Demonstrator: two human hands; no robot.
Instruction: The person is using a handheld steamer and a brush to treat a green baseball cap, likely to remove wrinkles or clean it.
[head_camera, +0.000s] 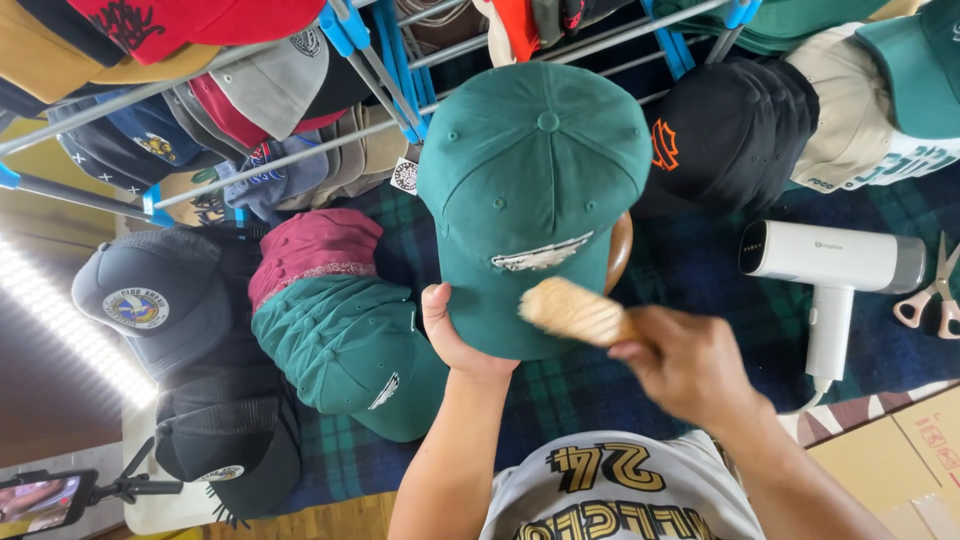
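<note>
A dark green baseball cap (530, 170) with a pale embroidered patch on its front sits on a rounded wooden form in the middle of the view. My left hand (450, 335) grips the cap's brim from below, thumb on top. My right hand (685, 365) holds a light wooden brush (575, 310), blurred, with its head against the cap's brim just under the patch.
A stack of green and maroon caps (340, 330) lies left of the hands, black caps (200, 370) further left. Black and cream caps (740, 125) hang at right. A white hair dryer (835, 265), scissors (935, 290), a cardboard box (900, 465) and a blue-jointed rack (380, 60) surround the plaid cloth (700, 270).
</note>
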